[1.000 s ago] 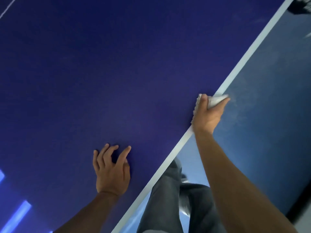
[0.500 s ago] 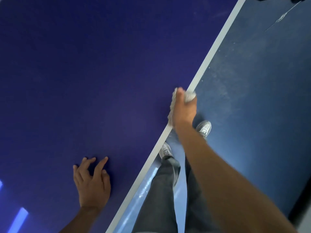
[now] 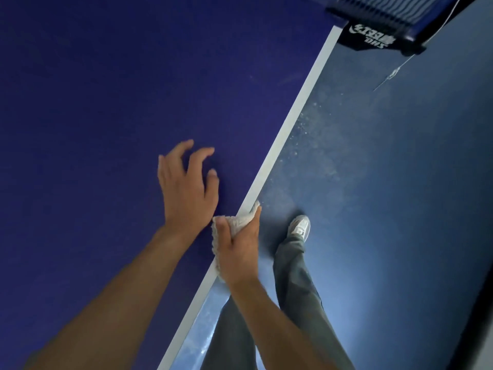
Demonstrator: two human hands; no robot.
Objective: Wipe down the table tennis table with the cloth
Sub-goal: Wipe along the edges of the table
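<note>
The dark blue table tennis table (image 3: 106,129) fills the left of the head view, its white side edge running diagonally from upper right to lower middle. My right hand (image 3: 238,251) grips a bunched white cloth (image 3: 237,222) and holds it against that white edge. My left hand (image 3: 186,185) is just left of it over the table top, fingers spread and loosely bent, holding nothing. Whether its fingertips touch the surface I cannot tell.
The net and its dark clamp post (image 3: 373,36) stand at the table's edge at the upper right. Beside the table is blue floor (image 3: 400,182), dusty near the edge. My grey trouser legs and a white shoe (image 3: 300,227) are close to the table side.
My right hand with the cloth has slid along the white edge toward me. My left hand has moved forward and right, close beside the right hand. The net post has come into view.
</note>
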